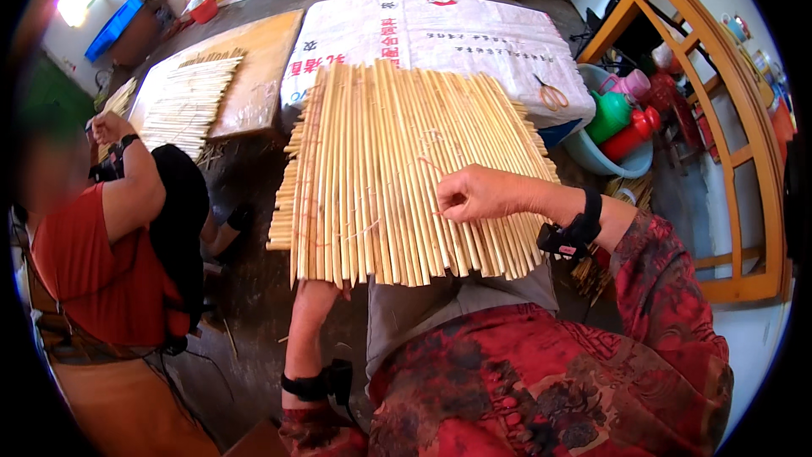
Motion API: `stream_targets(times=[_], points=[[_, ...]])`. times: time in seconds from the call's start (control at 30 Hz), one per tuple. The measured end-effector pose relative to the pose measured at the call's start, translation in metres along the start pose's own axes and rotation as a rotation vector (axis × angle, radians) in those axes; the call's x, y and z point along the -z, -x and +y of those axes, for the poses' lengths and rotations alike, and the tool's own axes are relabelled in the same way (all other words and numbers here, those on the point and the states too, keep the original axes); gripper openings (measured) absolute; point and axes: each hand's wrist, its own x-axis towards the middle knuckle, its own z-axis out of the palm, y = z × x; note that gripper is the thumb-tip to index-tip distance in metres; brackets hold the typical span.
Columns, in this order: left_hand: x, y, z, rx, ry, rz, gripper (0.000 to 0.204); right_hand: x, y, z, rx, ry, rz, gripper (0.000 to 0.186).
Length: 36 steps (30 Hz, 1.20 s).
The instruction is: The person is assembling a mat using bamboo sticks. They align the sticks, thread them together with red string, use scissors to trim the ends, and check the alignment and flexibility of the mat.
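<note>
A mat of pale, straight stalks (381,178), laid side by side, slopes from the table edge down over my lap. Reddish thread is stitched across it near its left side. My right hand (469,193) is above the mat's right half, closed in a pinch; a thin reddish thread (430,166) runs up from its fingers to the stalks. My left hand (320,292) reaches under the mat's near left edge. The stalks hide its fingers, so their grip cannot be told.
A table covered with a white printed sack (474,30) supports the mat's far end; scissors (551,93) lie on it. To the right are a blue basin (630,165) with flasks and a wooden frame (757,275). At left, a person in red (101,262) sits by another stalk mat (190,101).
</note>
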Motion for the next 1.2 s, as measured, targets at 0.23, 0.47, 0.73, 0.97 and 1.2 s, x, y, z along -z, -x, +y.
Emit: stream_targets(times=[0.23,0.47,0.73,0.97,1.2], points=[[-0.05,-0.017,-0.001,-0.016,0.889,0.594,0.043,0.016,-0.006,-0.031,-0.017,-0.666,-0.171,0.011],[-0.063,-0.016,0.043,0.283,1.995,0.651,0.031,0.063,0.013,-0.046,0.094,-0.793,0.096,0.015],[-0.061,-0.016,0.045,0.4,1.868,0.604,0.026,0.011,-0.028,-0.009,0.384,0.571,0.221,0.035],[-0.096,-0.02,-0.012,0.11,1.238,0.649,0.047,-0.018,-0.032,0.018,0.343,0.41,0.344,0.037],[-0.04,-0.005,-0.021,0.056,0.602,0.426,0.057,-0.024,-0.025,0.01,0.239,0.431,0.336,0.045]])
